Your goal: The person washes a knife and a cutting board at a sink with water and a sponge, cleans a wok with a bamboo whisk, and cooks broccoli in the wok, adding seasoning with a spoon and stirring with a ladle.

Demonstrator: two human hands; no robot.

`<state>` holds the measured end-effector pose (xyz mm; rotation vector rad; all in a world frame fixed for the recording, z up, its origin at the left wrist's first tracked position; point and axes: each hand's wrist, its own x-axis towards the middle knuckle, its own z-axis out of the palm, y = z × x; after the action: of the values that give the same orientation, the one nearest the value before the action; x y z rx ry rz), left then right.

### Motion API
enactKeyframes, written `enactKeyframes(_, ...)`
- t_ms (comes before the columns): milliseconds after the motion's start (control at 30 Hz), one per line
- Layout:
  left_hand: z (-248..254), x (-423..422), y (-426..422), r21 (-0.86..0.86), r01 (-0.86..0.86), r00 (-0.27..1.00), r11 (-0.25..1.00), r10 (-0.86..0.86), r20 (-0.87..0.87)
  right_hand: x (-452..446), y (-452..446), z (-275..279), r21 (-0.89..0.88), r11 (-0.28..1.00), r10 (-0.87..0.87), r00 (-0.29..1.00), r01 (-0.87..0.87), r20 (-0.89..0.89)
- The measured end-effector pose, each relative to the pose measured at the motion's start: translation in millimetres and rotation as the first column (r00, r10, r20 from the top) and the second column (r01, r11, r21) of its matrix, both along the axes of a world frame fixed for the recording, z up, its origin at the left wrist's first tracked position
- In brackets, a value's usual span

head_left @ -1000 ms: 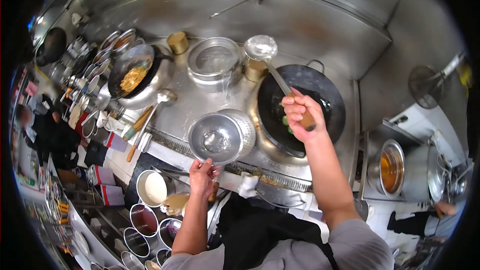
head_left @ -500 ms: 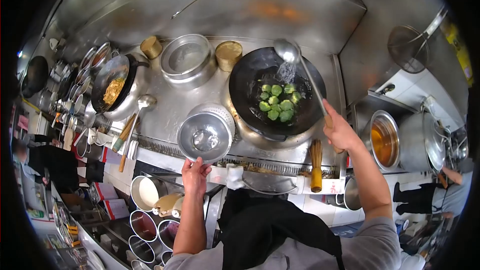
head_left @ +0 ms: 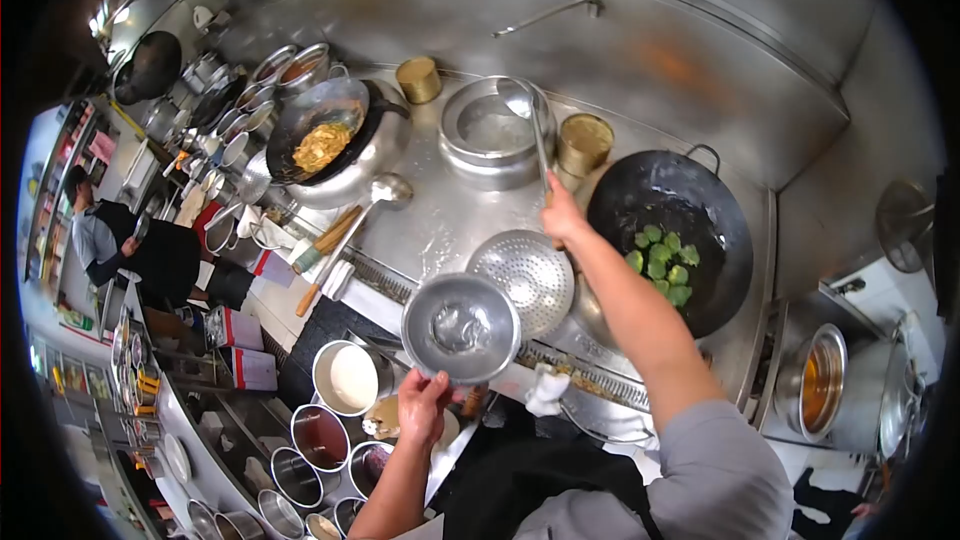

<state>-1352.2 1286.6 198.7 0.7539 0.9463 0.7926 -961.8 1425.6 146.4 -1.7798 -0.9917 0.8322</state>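
Note:
My left hand [head_left: 425, 405] grips the near rim of a steel bowl [head_left: 462, 325], fingers closed on it. The bowl partly overlaps a perforated strainer [head_left: 525, 280] on the stove ledge. My right hand [head_left: 566, 218] is wrapped around the wooden handle of a ladle [head_left: 541, 135]. The ladle's head is over the round steel pot [head_left: 490, 162], which holds water; whether it touches the water I cannot tell. To the right of my right arm sits a black wok [head_left: 725, 240] with several pieces of green vegetable [head_left: 660, 260] and a little liquid.
Left on the stove, another wok [head_left: 350, 100] holds browned food [head_left: 322, 146]. A second ladle [head_left: 392, 189] lies near the front ledge. Gold tins [head_left: 585, 143] flank the pot. Several containers, one with white contents [head_left: 352, 380], stand below left. A co-worker [head_left: 135, 245] stands far left.
My right hand has swung the ladle left, from pouring water over the wok to above the steel pot. My view has turned left. My left hand keeps holding the bowl.

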Motion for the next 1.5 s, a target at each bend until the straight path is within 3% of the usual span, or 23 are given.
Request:
enactKeyframes(67,13.6,-5.6,-2.1,-0.034,-0.027,1.000,0.999,0.027,0.001,-17.5,47.1,-28.1,-0.063,0.989,-0.105,0.944,0.131,0.311)
enactKeyframes(100,13.7,-7.1,-2.3,-0.029,-0.037,0.999,0.999,0.037,0.002,-28.9,62.9,-19.2,-0.058,0.991,-0.097,0.945,0.121,0.312)
enactKeyframes(133,12.8,-9.5,-3.3,-0.045,-0.039,0.999,0.998,0.040,0.005,-36.5,81.5,-4.3,-0.066,0.986,-0.159,0.985,0.155,-0.061)
enactKeyframes(167,11.5,-12.7,-4.5,-0.060,-0.041,0.999,0.997,0.041,0.010,-40.5,96.4,11.9,-0.087,0.979,-0.202,0.884,0.182,-0.423)
enactKeyframes(200,4.8,-15.7,-4.6,-0.050,-0.035,0.999,0.998,0.037,0.031,-39.6,108.9,20.3,-0.031,0.964,-0.206,0.667,0.264,-0.716)
enactKeyframes(233,-0.1,-17.4,-5.0,-0.043,-0.041,0.998,0.998,0.043,0.039,-28.9,121.8,29.5,-0.030,0.981,-0.088,0.297,0.193,-0.951)
enactKeyframes(300,-5.4,-16.9,-4.9,-0.059,-0.010,1.000,0.998,0.012,0.026,-24.5,115.5,44.3,0.127,0.940,0.140,-0.019,0.317,-0.990)
enactKeyframes(333,-1.5,-13.4,-4.4,-0.061,-0.007,1.000,0.998,0.009,0.019,-23.9,108.0,48.4,0.135,0.939,0.145,-0.010,0.315,-0.989)
enactKeyframes(400,8.3,-6.1,-1.0,-0.059,0.006,0.999,0.998,-0.004,0.035,-21.9,86.3,52.5,0.239,0.915,0.331,-0.265,0.326,-0.905)
enactKeyframes(433,11.7,-2.5,-0.8,-0.066,0.019,0.999,0.998,-0.017,0.040,-20.2,70.9,61.2,0.237,0.915,0.327,-0.258,0.325,-0.909)
enactKeyframes(500,8.3,4.4,2.2,-0.022,0.036,0.999,0.999,-0.035,0.041,-13.6,31.5,82.7,0.239,0.931,0.334,-0.376,0.277,-0.864)
enactKeyframes(533,8.0,10.0,3.4,-0.012,0.028,0.998,1.000,-0.027,0.050,-11.8,5.9,95.1,0.334,0.908,0.413,-0.415,0.252,-0.811)
enactKeyframes(567,6.8,14.8,3.9,-0.004,0.022,0.998,1.000,-0.022,0.060,-6.6,-17.4,105.1,0.339,0.910,0.411,-0.405,0.240,-0.816)
enactKeyframes(700,4.7,36.7,1.4,-0.027,0.006,0.997,1.000,-0.003,0.080,6.1,-126.2,149.3,0.452,0.843,0.500,-0.115,0.291,-0.859)
enactKeyframes(867,4.4,67.3,-16.2,-0.003,-0.008,0.988,1.000,0.009,0.152,21.5,-256.7,184.1,0.289,0.905,0.236,0.197,0.311,-0.952)
enactKeyframes(1000,9.8,85.7,-49.1,-0.021,0.038,0.982,0.999,-0.033,0.185,36.8,-343.7,192.9,0.045,0.923,-0.077,0.298,0.382,-0.952)
enactKeyframes(1033,9.7,88.5,-59.2,-0.015,0.054,0.983,0.998,-0.050,0.177,40.1,-364.4,189.8,0.048,0.916,-0.076,0.289,0.398,-0.954)
enactKeyframes(1100,8.0,93.1,-79.7,-0.028,0.052,0.983,0.998,-0.047,0.179,42.9,-407.4,183.4,-0.084,0.923,-0.283,0.514,0.375,-0.810)
enactKeyframes(1167,6.7,95.9,-96.4,-0.025,0.066,0.986,0.998,-0.061,0.155,51.3,-459.0,157.1,-0.108,0.977,-0.212,0.771,0.185,-0.600)
enactKeyframes(1233,10.6,97.7,-113.0,-0.044,0.078,0.993,0.996,-0.074,0.094,41.3,-511.3,132.8,-0.165,0.977,-0.168,0.968,0.137,-0.187)
enactKeyframes(1300,13.0,98.2,-122.8,-0.043,0.091,0.994,0.995,-0.088,0.072,34.2,-570.1,55.1,0.019,0.978,-0.202,0.934,0.206,0.295)
enactKeyframes(1433,13.8,107.5,-126.9,-0.027,0.228,0.974,0.973,-0.228,0.012,-77.9,-633.4,-25.6,-0.091,0.806,-0.532,0.783,0.585,0.323)
enactKeyframes(1500,15.9,119.2,-121.4,0.034,0.338,0.940,0.941,-0.339,0.033,-124.8,-650.4,-35.7,0.003,0.793,-0.558,0.724,0.609,0.406)
